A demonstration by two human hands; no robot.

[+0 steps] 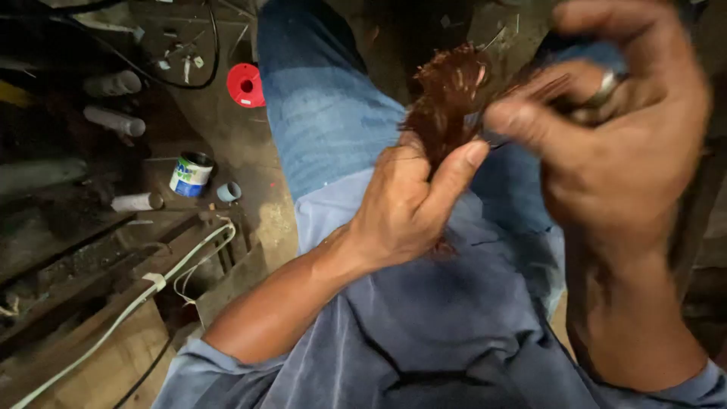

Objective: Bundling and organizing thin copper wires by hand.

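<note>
Gripping the reddish-brown wire bundle [447, 98] over my lap, left hand [409, 204] closed around its base, right hand [606, 129] pinching strands; loose ends could prick fingers or slip free.

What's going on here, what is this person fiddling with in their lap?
A seated person in jeans is working a bundle of thin reddish-brown strands, probably fine copper wire. The left hand grips the bundle from below, thumb pressed against it. The right hand, wearing a ring, pinches strands near the top. On the dusty floor to the left lie a small can, a red spool and a white cable.
</note>
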